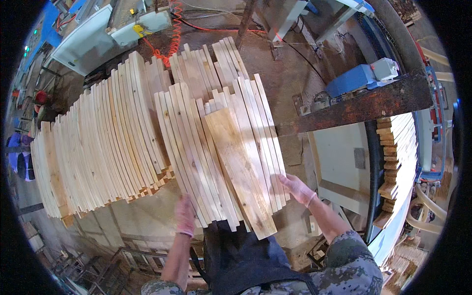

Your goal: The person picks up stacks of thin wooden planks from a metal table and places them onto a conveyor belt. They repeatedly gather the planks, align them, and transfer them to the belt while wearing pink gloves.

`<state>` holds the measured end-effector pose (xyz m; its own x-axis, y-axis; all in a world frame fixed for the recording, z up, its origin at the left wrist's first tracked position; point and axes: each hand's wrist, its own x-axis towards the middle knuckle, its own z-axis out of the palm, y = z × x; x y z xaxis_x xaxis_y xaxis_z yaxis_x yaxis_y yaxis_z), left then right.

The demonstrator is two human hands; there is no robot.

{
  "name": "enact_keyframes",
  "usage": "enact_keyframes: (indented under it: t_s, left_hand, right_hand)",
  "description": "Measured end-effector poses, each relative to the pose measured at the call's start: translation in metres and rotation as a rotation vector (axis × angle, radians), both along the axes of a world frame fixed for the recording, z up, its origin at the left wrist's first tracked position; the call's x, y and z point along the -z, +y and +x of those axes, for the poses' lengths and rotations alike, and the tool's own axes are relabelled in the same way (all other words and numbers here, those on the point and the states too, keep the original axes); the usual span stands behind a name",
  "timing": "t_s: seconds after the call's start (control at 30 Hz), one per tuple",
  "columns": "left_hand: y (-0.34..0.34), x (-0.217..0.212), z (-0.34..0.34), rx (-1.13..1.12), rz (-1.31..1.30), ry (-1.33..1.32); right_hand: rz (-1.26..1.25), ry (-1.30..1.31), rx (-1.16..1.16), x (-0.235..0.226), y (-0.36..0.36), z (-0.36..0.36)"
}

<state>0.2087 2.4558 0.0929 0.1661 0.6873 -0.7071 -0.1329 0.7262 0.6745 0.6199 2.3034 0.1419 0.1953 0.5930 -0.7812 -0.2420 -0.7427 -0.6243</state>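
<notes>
A row of pale wooden boards [190, 142] stands side by side in front of me, their near ends close to my dark apron. One wider board [236, 167] lies slanted on top of this row, with its near end sticking out toward me. My left hand [185, 215], in a thin pinkish glove, presses on the row's left side near the close end, its fingers partly hidden. On the opposite side my right hand [297, 189], gloved alike, grips the outermost boards near their close end. The boards are held between both hands.
A long row of similar boards [103, 137] stretches to the left, with more boards [191, 69] behind. At right are a rusty steel beam [364, 103], a blue motor [351, 81] and stacked boards [396, 162]. A red coiled hose [175, 29] hangs at the back.
</notes>
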Motion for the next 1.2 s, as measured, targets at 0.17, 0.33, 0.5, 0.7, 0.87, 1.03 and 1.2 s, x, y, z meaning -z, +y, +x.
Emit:
enact_keyframes:
  t_s: [0.17, 0.33, 0.5, 0.7, 0.87, 1.03, 1.2]
  left_hand:
    - [0.057, 0.007, 0.014, -0.023, -0.182, 0.034]
    - [0.056, 0.022, 0.008, 0.065, -0.22, -0.152]
    - [-0.001, -0.01, -0.005, 0.026, -0.147, -0.113]
    - [-0.076, 0.029, -0.077, 0.036, 0.023, -0.244]
    - [-0.111, -0.043, -0.028, 0.035, 0.126, -0.166]
    - [-0.145, -0.139, -0.003, 0.099, 0.276, -0.168]
    - [-0.187, -0.207, 0.06, 0.234, 0.354, -0.32]
  right_hand:
    - [0.188, -0.026, 0.009, 0.024, 0.093, 0.031]
    - [0.162, 0.127, 0.134, 0.024, 0.091, 0.016]
    - [0.175, 0.149, 0.133, 0.013, 0.042, 0.002]
    - [0.429, 0.205, 0.163, -0.018, -0.051, -0.02]
    - [0.535, -0.122, 0.038, -0.088, -0.092, -0.009]
    - [0.661, -0.17, 0.186, -0.134, -0.174, -0.025]
    - [0.755, -0.25, 0.335, -0.207, -0.267, -0.009]
